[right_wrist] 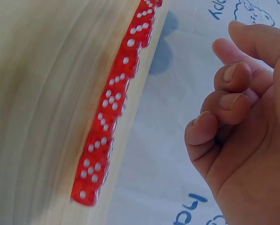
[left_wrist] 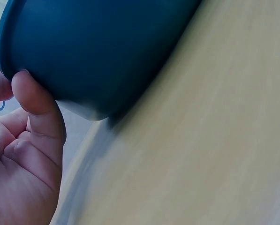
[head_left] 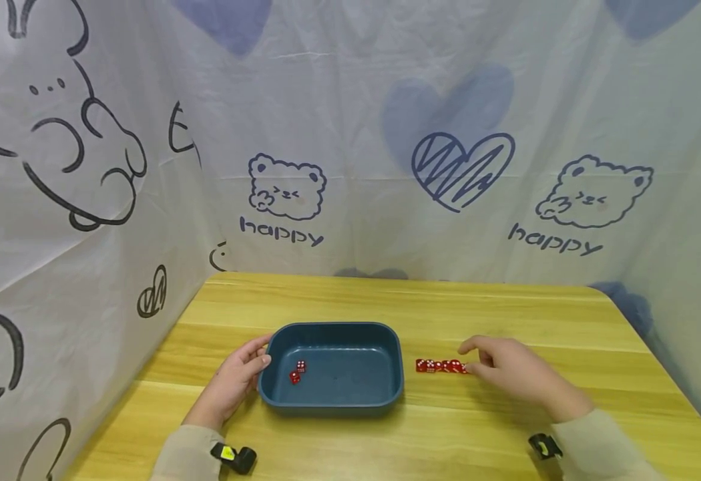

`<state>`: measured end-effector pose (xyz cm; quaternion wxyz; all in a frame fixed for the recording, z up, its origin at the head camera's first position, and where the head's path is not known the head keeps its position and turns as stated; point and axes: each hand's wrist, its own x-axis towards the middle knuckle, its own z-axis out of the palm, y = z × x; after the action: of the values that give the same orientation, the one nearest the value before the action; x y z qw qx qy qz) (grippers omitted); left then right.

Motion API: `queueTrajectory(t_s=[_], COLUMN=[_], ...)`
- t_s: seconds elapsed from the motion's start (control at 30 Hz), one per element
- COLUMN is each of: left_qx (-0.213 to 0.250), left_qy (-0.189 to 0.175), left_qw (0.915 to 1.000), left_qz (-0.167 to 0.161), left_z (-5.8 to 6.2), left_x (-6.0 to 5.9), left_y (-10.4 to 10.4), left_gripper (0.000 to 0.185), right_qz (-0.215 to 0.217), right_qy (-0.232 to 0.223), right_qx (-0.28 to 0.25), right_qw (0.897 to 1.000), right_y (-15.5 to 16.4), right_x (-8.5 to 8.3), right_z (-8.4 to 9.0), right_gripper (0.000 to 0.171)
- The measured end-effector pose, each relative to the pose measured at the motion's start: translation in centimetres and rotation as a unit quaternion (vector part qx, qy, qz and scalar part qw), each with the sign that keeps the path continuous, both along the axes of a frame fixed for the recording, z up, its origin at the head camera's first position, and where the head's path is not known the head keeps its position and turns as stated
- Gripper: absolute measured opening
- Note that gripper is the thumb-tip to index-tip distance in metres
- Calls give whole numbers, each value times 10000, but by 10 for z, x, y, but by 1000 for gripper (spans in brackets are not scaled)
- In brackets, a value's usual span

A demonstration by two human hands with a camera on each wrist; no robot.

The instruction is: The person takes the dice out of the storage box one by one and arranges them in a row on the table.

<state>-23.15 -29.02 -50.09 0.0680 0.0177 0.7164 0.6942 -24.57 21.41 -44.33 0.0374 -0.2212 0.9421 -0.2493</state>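
A dark blue rectangular plastic tray (head_left: 332,405) stands on the table, two red dice (head_left: 298,371) inside near its left wall. My left hand (head_left: 239,374) grips the tray's left rim; in the left wrist view its thumb (left_wrist: 34,96) bends against the tray wall (left_wrist: 97,56). To the right of the tray runs a straight row of several red dice (head_left: 440,366) with white pips. Over the right end of that row is my right hand (head_left: 515,374), hiding part of it. In the right wrist view this hand (right_wrist: 243,122) is loosely curled, holding nothing, apart from the dice (right_wrist: 107,108).
The yellow wood-grain table (head_left: 446,441) has a white cloth (head_left: 350,133) with bear and heart drawings hanging behind it and at both sides. Each wrist wears a small black camera, such as the left one (head_left: 236,457).
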Motion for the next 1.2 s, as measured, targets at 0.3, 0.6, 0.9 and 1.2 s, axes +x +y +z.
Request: queueTrajectory(t_s=[0.3, 0.6, 0.9, 1.2], left_qx=[8, -37, -70, -109], left_qy=[-14, -10, 42, -32], left_qw=[10000, 10000, 10000, 9999], left_qz=[-33, -9, -56, 8], left_z=[1, 0, 2, 3], left_x=[0, -1, 1, 1], left_y=[1, 1, 2, 2], left_gripper=[50, 50, 51, 50], right_qz=[168, 527, 962, 1418], right_qy=[52, 113, 219, 182], right_qx=[-89, -293, -272, -177], right_qw=[9998, 9981, 9947, 9896], right_y=[-18, -43, -76, -113], right_x=[2, 1, -1, -1], right_z=[5, 10, 10, 9], right_gripper=[21, 19, 22, 23])
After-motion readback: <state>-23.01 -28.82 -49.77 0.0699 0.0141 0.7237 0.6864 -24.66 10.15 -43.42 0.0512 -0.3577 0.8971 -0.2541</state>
